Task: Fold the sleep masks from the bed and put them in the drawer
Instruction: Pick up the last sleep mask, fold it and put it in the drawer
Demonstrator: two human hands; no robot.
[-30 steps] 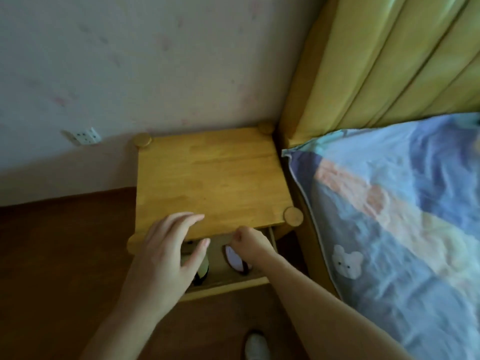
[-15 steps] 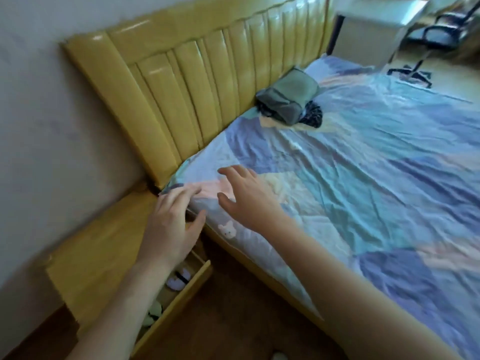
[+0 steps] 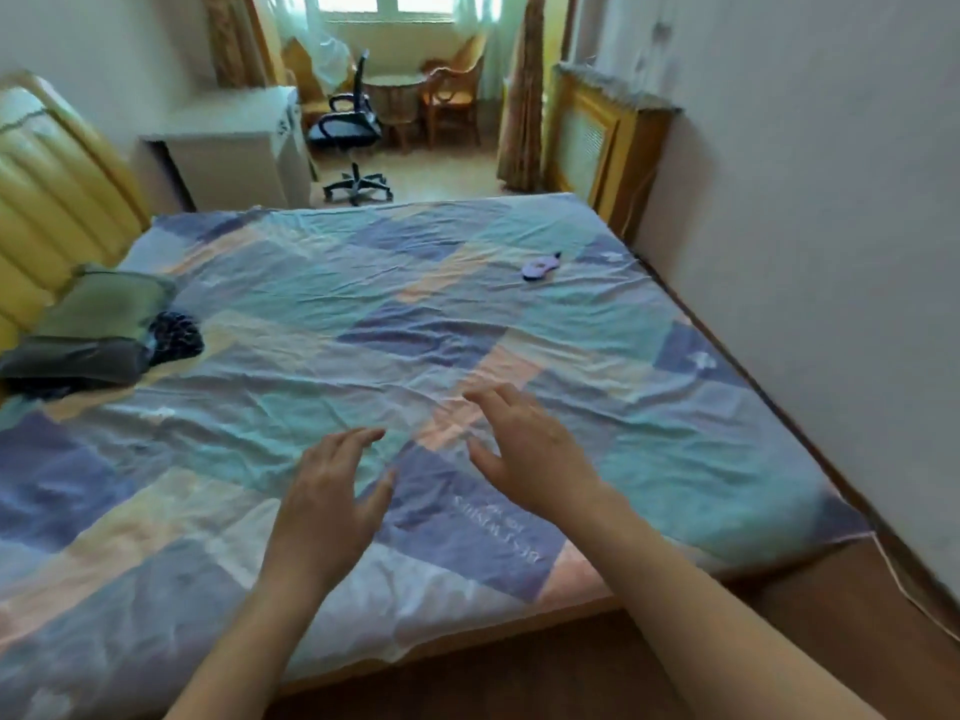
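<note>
— Both our hands, left hand (image 3: 332, 493) and right hand (image 3: 530, 454), hover over the bed (image 3: 311, 324), fingers spread, holding nothing.
— We see one lilac sleep mask (image 3: 540, 266) lying far across, near its right edge.

Daylight comes through a window (image 3: 410, 0) at the far end of the room. Below it stand a black office chair (image 3: 349, 128), a wicker chair (image 3: 453, 96) and a small round table (image 3: 395, 98). A white cabinet (image 3: 228, 148) sits left, a wooden radiator cover (image 3: 602, 142) right, against pale walls (image 3: 810, 200). The floor (image 3: 519, 672) is dark brown.
</note>
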